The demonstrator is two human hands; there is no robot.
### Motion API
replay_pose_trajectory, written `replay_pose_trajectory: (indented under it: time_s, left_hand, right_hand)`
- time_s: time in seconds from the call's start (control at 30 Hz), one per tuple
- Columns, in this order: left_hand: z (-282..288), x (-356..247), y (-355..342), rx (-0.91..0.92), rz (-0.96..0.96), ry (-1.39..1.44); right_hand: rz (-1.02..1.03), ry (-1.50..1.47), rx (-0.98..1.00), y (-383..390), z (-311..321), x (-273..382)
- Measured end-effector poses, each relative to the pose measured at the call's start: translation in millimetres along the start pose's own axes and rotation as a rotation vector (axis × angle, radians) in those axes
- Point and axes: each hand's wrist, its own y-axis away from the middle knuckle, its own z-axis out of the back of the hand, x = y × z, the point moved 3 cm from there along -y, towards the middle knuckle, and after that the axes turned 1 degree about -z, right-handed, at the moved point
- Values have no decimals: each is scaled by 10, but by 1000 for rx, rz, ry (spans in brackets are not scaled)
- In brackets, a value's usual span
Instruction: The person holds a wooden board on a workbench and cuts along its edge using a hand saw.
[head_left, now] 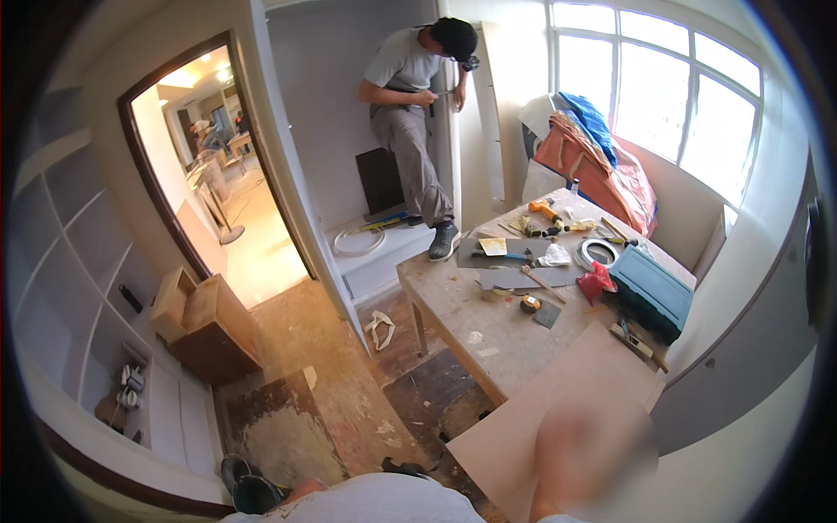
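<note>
A pale flat sheet (pixel 506 440) extends from the bottom edge of the view onto the near right end of the worktable (pixel 453 340). My right hand (pixel 567 444) is over or on this sheet; its fingers are smeared, so I cannot tell whether they grip it. My left hand (pixel 305 491) shows only as a sliver of skin at the bottom edge beside my shirt, its fingers hidden. On the table lie a hand plane (pixel 632 340), tape measure (pixel 529 303), grey strips (pixel 514 277), a tape roll (pixel 600 253), red bag (pixel 593 288) and teal case (pixel 649 292).
A co-worker (pixel 405 105) stands with a foot on the table's far corner. Left are built-in shelves (pixel 61 244), a wooden cabinet (pixel 214 331) and a doorway (pixel 200 174) showing another person. Buckets (pixel 253 488) sit low left; tarps (pixel 593 166) pile under the window.
</note>
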Motion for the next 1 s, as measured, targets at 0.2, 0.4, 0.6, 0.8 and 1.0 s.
replay_pose_trajectory:
  time_s: [0.2,0.4,0.6,0.8,1.0]
  left_hand:
    - [40,-168,60,-100,12,-241]
    - [-82,4,52,-183,160,-156]
    - [-185,-83,221,-213,208,-57]
    - [-187,-144,173,-168,207,-70]
    - [-192,14,380,-125,224,-70]
  right_hand:
    - [-81,73,90,54,-70,-107]
    - [63,47,-101,71,-409,-184]
    - [77,6,-99,47,-290,-218]
    - [214,63,-531,-251,-475,-308]
    - [277,77,-530,-332,-661,-92]
